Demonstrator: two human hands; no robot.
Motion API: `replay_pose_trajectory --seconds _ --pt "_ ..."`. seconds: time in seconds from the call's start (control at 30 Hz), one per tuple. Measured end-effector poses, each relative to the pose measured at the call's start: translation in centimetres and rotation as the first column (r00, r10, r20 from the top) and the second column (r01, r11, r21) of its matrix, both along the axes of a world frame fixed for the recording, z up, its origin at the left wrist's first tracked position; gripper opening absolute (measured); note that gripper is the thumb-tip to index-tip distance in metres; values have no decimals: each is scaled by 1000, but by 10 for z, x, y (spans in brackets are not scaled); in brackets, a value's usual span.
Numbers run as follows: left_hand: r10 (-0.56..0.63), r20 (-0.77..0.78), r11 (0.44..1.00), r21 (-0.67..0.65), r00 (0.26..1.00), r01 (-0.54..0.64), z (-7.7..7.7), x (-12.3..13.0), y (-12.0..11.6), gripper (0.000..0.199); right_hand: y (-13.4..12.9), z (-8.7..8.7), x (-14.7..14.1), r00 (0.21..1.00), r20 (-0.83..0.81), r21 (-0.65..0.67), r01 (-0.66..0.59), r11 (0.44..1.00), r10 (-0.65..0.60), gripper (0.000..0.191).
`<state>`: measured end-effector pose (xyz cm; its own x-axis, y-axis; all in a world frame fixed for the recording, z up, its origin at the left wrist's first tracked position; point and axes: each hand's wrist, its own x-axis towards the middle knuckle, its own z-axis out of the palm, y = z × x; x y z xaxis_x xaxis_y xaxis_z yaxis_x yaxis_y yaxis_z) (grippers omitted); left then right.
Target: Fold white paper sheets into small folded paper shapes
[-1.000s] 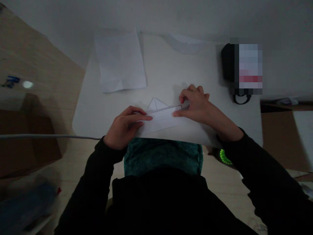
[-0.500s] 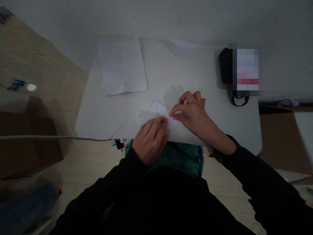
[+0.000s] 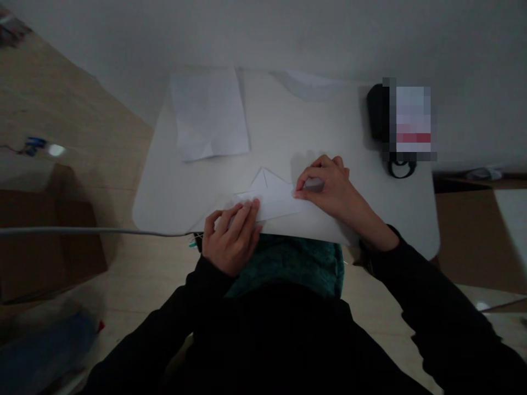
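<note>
Folded paper (image 3: 276, 198), one piece — left hand (image 3: 230, 237) spread on it, right hand (image 3: 330, 187) pinching its edge.

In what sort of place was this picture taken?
Probably a room at home, perhaps a small workroom: a white table stands against a plain wall, and a cardboard box rests on the pale floor.
</note>
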<state>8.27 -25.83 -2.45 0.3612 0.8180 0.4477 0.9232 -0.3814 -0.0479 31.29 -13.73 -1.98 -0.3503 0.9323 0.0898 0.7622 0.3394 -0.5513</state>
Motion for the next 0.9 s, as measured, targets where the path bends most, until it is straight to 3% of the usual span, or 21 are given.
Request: replay_pose_trajectory --seconds 0.13,0.2,0.27,0.33,0.37,0.53,0.73,0.9 --pt "-14 36 1000 3 999 13 -2 -7 -2 62 -10 2 0 1000 -7 114 15 993 -14 3" --pt "-6 46 1000 12 999 6 -5 -6 -2 62 -26 5 -9 1000 10 243 -15 970 13 18" --pt "8 51 1000 23 999 -10 -8 -4 -2 60 -46 5 -24 987 53 334 -162 929 153 34" --pt "6 62 999 41 998 -8 -10 -3 -2 57 -63 1 -38 928 112 352 -372 859 356 37" --pt "4 75 999 42 997 -7 -11 -3 -2 56 -69 -2 -44 914 141 348 -405 845 380 38" --pt "27 139 1000 -6 990 -27 -11 -7 -3 60 -73 -9 -44 953 185 358 -293 886 241 38" --pt "22 48 997 77 999 -25 -6 -19 -8 63 -60 -4 -17 982 185 331 -105 938 44 37" --pt "43 16 993 113 999 -44 -5 -26 -11 54 -54 1 -2 970 198 386 56 921 -142 31"
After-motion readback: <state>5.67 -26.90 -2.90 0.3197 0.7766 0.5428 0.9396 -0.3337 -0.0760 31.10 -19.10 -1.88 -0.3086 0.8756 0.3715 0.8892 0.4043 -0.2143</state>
